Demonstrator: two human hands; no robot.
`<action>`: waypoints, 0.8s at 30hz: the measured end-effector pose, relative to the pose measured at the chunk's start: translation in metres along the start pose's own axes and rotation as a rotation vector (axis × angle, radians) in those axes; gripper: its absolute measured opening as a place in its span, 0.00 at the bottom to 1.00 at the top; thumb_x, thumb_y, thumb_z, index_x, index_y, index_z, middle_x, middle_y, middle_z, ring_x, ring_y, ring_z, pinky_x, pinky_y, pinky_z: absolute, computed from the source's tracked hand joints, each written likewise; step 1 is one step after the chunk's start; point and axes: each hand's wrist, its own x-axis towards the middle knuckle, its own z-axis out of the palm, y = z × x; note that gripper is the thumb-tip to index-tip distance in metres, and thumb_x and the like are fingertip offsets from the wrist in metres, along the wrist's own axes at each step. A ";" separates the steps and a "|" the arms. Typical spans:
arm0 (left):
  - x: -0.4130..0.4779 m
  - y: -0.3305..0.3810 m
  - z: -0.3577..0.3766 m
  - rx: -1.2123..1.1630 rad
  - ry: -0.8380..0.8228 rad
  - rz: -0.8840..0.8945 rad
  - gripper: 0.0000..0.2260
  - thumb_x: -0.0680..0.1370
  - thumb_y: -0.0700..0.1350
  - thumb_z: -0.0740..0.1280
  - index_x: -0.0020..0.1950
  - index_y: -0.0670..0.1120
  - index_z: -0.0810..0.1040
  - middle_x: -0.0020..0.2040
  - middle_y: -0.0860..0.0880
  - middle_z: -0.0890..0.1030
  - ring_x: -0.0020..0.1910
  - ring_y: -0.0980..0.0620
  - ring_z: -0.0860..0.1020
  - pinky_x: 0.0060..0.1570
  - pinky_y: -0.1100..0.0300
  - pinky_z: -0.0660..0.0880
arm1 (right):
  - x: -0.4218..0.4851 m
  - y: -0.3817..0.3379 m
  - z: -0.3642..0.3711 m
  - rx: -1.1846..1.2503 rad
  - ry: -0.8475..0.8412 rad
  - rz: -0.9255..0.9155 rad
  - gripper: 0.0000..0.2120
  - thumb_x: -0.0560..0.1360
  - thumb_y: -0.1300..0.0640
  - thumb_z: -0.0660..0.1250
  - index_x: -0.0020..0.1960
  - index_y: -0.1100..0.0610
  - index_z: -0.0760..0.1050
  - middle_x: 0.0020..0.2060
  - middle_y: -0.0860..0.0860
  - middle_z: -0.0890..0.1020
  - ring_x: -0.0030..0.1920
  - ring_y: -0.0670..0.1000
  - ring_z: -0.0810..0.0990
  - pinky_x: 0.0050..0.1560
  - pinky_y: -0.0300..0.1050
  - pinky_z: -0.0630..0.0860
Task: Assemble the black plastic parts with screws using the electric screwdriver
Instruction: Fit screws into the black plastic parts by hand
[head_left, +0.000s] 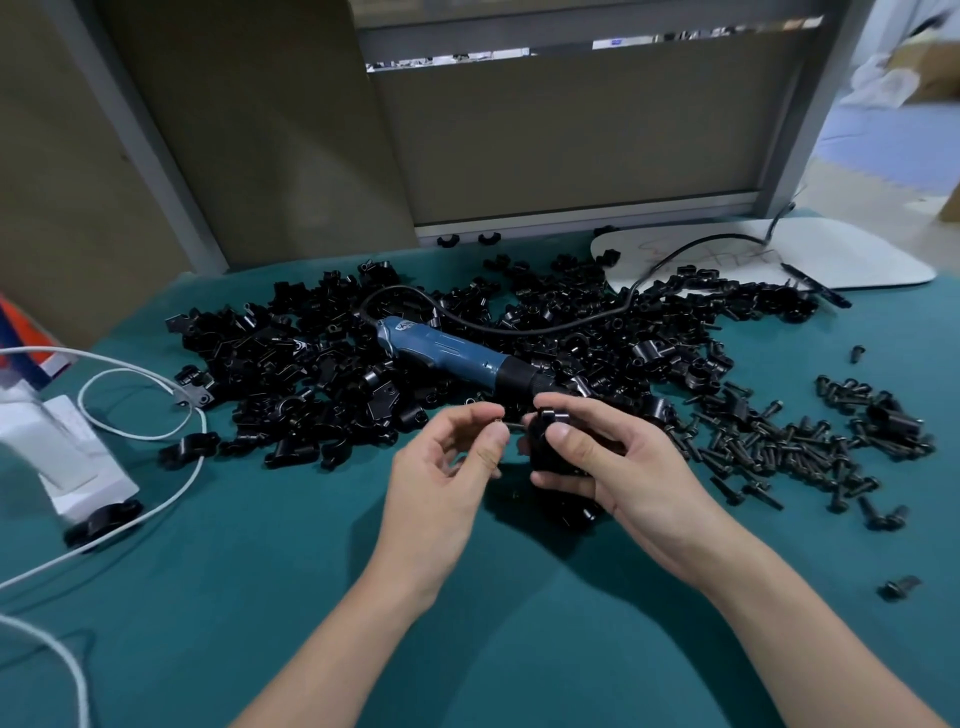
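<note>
Teal table (260, 597), seen from above. Both hands were held close together near its middle, just above the cloth.

- Right hand (623, 467): fingers and thumb were curled round one black part (545, 441), which was held off the table, thumb pressed on its near face.
- Left hand (447, 467): a small screw (511, 427) was pinched between thumb and forefinger, its tip pointed at the side of the held part. Whether the tip had entered a hole could not be told. The other fingers were loosely curled.
- Screwdriver (457, 353): blue body, black nose. It was laid untouched on the pile of parts (291, 374) just beyond the hands, nose toward the right hand. Its black cord (545, 325) was run back over the pile to the far right.
- The pile was spread across the middle of the table, behind the hands.
- Loose screws (795, 441) were heaped to the right of the right hand, with a few strays near the right edge.
- A white board (857, 254) was noted at the far right, under the cord.
- A white box (67, 457) and a looped white cable (156, 431) were noted at the left.
</note>
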 end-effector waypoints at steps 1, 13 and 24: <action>0.001 0.000 0.000 -0.016 -0.001 -0.007 0.06 0.78 0.42 0.70 0.54 0.47 0.83 0.44 0.53 0.85 0.43 0.58 0.81 0.43 0.67 0.77 | 0.000 0.000 0.000 -0.021 -0.002 -0.009 0.18 0.71 0.50 0.76 0.60 0.52 0.85 0.60 0.57 0.84 0.60 0.57 0.84 0.52 0.49 0.84; 0.003 -0.006 -0.003 -0.132 -0.049 -0.047 0.11 0.74 0.48 0.71 0.54 0.47 0.84 0.46 0.47 0.86 0.43 0.54 0.83 0.46 0.64 0.79 | -0.004 0.001 0.002 -0.173 -0.022 -0.043 0.13 0.74 0.54 0.72 0.58 0.49 0.85 0.54 0.49 0.86 0.53 0.52 0.86 0.50 0.47 0.84; 0.002 -0.004 0.000 -0.042 -0.082 -0.066 0.08 0.74 0.52 0.71 0.48 0.51 0.85 0.44 0.51 0.86 0.41 0.56 0.82 0.45 0.64 0.78 | -0.006 0.000 0.004 -0.296 -0.019 -0.049 0.14 0.80 0.63 0.70 0.57 0.45 0.84 0.52 0.50 0.87 0.40 0.53 0.86 0.49 0.45 0.84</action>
